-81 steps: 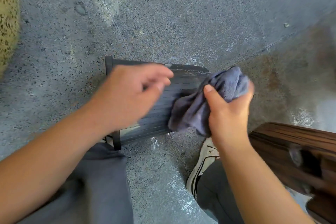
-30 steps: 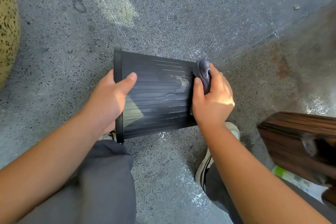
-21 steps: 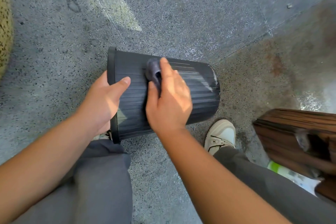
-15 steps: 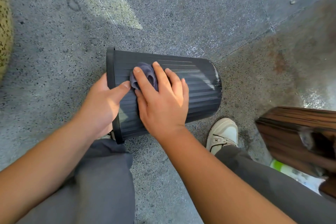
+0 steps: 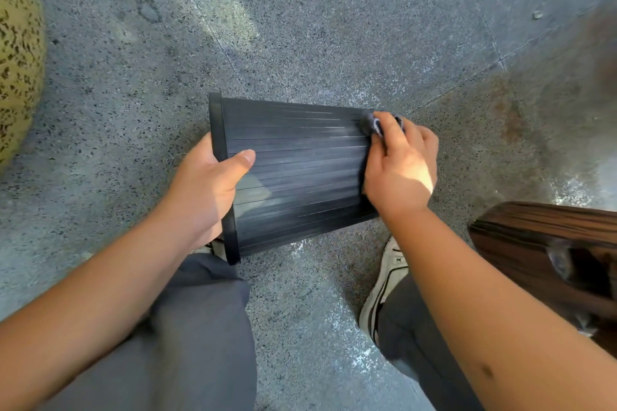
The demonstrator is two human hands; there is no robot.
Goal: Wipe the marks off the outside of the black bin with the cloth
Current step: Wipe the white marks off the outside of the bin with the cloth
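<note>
— Where is the black ribbed plastic bin (image 5: 300, 173) right now?

— It lies tipped on its side over the speckled grey concrete floor (image 5: 300, 27), rim to the left and base to the right, just ahead of the person's knees in grey trousers (image 5: 187, 327). Whether it rests on the floor or is lifted a little off it, I cannot tell.

— Who holds it?

— The left hand (image 5: 203, 190) grips the rim end: the thumb lies across the ribbed outside, the palm wraps the rim, and the other fingers are hidden behind the edge.

— And the cloth?

— The small dark grey cloth (image 5: 372, 122) is bunched under the right hand (image 5: 400, 167), at the far corner of the bin's base end. The fingers are curled close around it, pressing it against the bin's wall; only a fold of cloth peeks out beyond the fingertips.

— Any marks on the side facing up?

— Thin pale lines along the ribs and a dull pale patch near the left thumb; whether these are dirt or glare I cannot say.

— What else is around?

— A white sneaker (image 5: 384, 280) on the floor below the right wrist, a dark brown striped wooden object (image 5: 547, 243) at the right edge, and a yellow spotted rounded thing (image 5: 16, 43) at the left edge.
</note>
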